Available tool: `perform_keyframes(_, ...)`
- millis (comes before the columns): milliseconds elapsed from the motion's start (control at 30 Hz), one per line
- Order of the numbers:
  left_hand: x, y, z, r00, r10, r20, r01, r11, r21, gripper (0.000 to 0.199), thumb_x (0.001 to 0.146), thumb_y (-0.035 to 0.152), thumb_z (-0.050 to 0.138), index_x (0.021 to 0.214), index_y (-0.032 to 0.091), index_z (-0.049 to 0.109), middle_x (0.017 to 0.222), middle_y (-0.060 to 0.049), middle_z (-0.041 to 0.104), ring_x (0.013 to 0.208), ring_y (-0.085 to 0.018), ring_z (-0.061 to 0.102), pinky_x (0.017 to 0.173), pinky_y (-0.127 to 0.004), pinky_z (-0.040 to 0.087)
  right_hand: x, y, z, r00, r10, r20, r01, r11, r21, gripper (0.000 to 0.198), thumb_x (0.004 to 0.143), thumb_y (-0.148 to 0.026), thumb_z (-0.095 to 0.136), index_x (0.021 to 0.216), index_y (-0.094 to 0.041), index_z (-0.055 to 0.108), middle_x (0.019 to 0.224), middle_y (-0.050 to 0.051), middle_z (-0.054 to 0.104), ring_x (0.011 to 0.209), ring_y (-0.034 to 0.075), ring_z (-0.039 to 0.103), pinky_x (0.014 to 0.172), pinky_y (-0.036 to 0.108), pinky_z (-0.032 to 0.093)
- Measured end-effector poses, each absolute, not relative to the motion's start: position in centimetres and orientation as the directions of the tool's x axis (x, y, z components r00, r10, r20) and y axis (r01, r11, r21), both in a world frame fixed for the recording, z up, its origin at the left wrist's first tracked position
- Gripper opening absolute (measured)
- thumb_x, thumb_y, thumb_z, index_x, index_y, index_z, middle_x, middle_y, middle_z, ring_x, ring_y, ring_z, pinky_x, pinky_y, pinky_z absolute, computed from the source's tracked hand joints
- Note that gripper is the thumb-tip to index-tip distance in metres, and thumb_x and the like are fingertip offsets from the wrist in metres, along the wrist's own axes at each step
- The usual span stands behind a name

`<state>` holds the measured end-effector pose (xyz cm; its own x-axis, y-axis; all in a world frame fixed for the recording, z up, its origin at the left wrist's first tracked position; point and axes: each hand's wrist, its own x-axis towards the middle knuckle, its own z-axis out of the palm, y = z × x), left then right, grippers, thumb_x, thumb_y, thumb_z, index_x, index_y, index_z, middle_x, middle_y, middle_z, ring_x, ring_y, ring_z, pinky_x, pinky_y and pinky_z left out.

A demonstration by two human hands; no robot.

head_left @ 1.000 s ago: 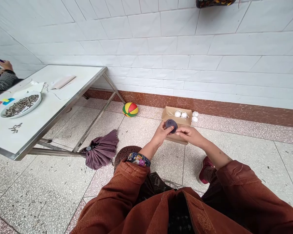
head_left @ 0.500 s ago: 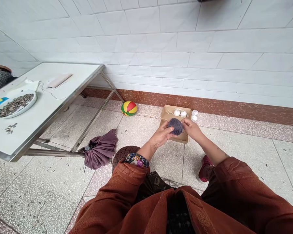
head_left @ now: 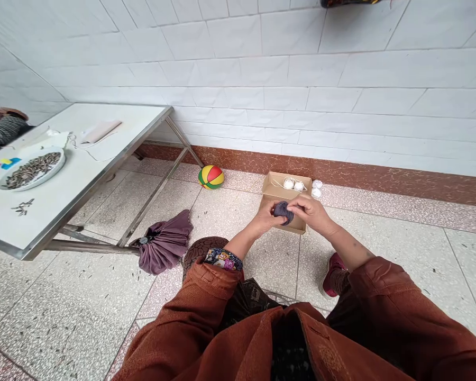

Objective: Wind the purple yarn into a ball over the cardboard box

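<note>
My left hand (head_left: pixel 265 220) is closed around a ball of dark grey-purple yarn (head_left: pixel 283 213), with the thumb on its near side. Against the ball's right side, my right hand (head_left: pixel 312 214) pinches the yarn, thumb and fingertips together; the strand itself is too fine to make out. Both hands are over an open cardboard box (head_left: pixel 268 185) on the floor. Two white yarn balls (head_left: pixel 293 184) with loose ends lie in its far part. More white balls (head_left: pixel 316 188) sit on the floor just right of the box.
Left is a white metal-edged table (head_left: pixel 91 111), bearing a plate of sunflower seeds (head_left: pixel 34 170) and a folded cloth (head_left: pixel 102 131). Another person's sleeve (head_left: pixel 3 131) shows behind it. A colourful ball (head_left: pixel 211 177) and a folded purple umbrella (head_left: pixel 166 242) lie on the floor. A tiled wall (head_left: pixel 238 69) stands ahead.
My right hand has moved from behind the yarn ball's right edge over onto its upper right side. The ball has turned and dropped slightly in my left hand. The view has shifted a little.
</note>
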<state>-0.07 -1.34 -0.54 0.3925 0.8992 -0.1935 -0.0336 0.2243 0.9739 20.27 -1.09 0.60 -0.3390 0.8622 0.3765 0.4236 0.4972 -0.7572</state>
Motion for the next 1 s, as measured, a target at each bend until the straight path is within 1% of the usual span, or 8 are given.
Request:
perform_keyframes(133, -0.1, -1.9, 0.1, 0.578, 0.780, -0.237, -0.086, 0.348, 0.934, 0.053, 0.066, 0.027, 0.081, 0.115, 0.018, 0.063, 0.105, -0.006, 0.064, 0.096, -0.019, 0.059, 0.083, -0.032, 0.047, 20.7, -0.3, 0.1, -0.238, 0.884, 0.403, 0.440, 0.468, -0.767, 0.022, 0.095, -0.040, 0.065, 0.081, -0.024, 0.070, 0.080, 0.005, 0.067, 0.078, 0.022, 0.062, 0.074, 0.036, 0.050)
perform_keyframes(233, -0.1, -2.1, 0.5, 0.639, 0.741, -0.206, -0.210, 0.426, 0.880, 0.062, 0.067, 0.026, 0.082, 0.125, 0.025, 0.061, 0.116, -0.006, 0.064, 0.096, -0.018, 0.061, 0.081, -0.030, 0.048, 20.5, -0.1, -0.4, -0.182, 0.915, 0.361, 0.446, 0.404, -0.799, 0.023, 0.095, -0.041, 0.064, 0.079, -0.024, 0.067, 0.078, 0.004, 0.066, 0.077, 0.022, 0.060, 0.073, 0.035, 0.049)
perform_keyframes(333, -0.1, -1.9, 0.7, 0.618, 0.770, -0.158, -0.354, 0.452, 0.819, 0.069, 0.066, 0.026, 0.082, 0.131, 0.026, 0.060, 0.125, -0.007, 0.063, 0.101, -0.019, 0.063, 0.085, -0.032, 0.050, 20.1, -0.1, -1.1, -0.156, 0.950, 0.269, 0.457, 0.311, -0.833, 0.023, 0.096, -0.038, 0.057, 0.080, -0.023, 0.063, 0.077, 0.004, 0.064, 0.073, 0.021, 0.059, 0.069, 0.033, 0.047)
perform_keyframes(500, -0.3, -1.0, 0.7, 0.435, 0.883, -0.179, -0.426, 0.377, 0.823, 0.054, 0.066, 0.029, 0.084, 0.115, 0.017, 0.064, 0.114, -0.011, 0.068, 0.102, -0.023, 0.065, 0.091, -0.038, 0.050, 19.7, -0.7, -1.3, -0.307, 0.936, 0.175, 0.485, 0.312, -0.817, 0.021, 0.094, -0.034, 0.053, 0.078, -0.022, 0.060, 0.076, 0.003, 0.064, 0.073, 0.019, 0.058, 0.069, 0.031, 0.045)
perform_keyframes(667, -0.5, -0.4, -0.2, 0.246, 0.944, -0.219, -0.324, 0.293, 0.900, 0.052, 0.067, 0.032, 0.083, 0.113, 0.016, 0.064, 0.108, -0.009, 0.069, 0.094, -0.020, 0.064, 0.086, -0.035, 0.050, 19.9, -1.7, 0.0, -0.453, 0.887, 0.095, 0.419, 0.306, -0.855, 0.023, 0.093, -0.042, 0.059, 0.085, -0.022, 0.068, 0.074, 0.001, 0.064, 0.066, 0.015, 0.054, 0.065, 0.029, 0.043)
perform_keyframes(800, -0.3, -0.2, -1.0, 0.111, 0.980, -0.165, -0.052, 0.172, 0.984, 0.052, 0.063, 0.026, 0.083, 0.111, 0.017, 0.067, 0.109, -0.008, 0.068, 0.101, -0.022, 0.062, 0.097, -0.039, 0.048, 19.8, -2.1, 1.1, -0.469, 0.879, 0.084, 0.295, 0.246, -0.923, 0.029, 0.091, -0.050, 0.064, 0.088, -0.022, 0.072, 0.075, 0.001, 0.066, 0.065, 0.015, 0.056, 0.063, 0.029, 0.045)
perform_keyframes(900, -0.1, -0.5, -1.3, 0.195, 0.974, -0.118, 0.088, 0.103, 0.991, 0.058, 0.059, 0.023, 0.085, 0.114, 0.019, 0.068, 0.117, -0.009, 0.065, 0.110, -0.025, 0.060, 0.102, -0.042, 0.046, 19.8, -1.6, 1.6, -0.382, 0.911, 0.157, 0.228, 0.257, -0.939, 0.031, 0.090, -0.053, 0.066, 0.087, -0.023, 0.073, 0.082, 0.003, 0.071, 0.075, 0.018, 0.062, 0.072, 0.033, 0.051)
perform_keyframes(1000, 0.1, -1.0, -1.0, 0.424, 0.897, -0.127, 0.009, 0.136, 0.991, 0.075, 0.061, 0.023, 0.086, 0.132, 0.023, 0.062, 0.118, -0.009, 0.065, 0.110, -0.025, 0.061, 0.100, -0.043, 0.047, 20.1, -0.8, 1.6, -0.248, 0.947, 0.204, 0.217, 0.260, -0.941, 0.031, 0.090, -0.053, 0.067, 0.085, -0.023, 0.072, 0.084, 0.004, 0.071, 0.079, 0.020, 0.062, 0.078, 0.036, 0.052)
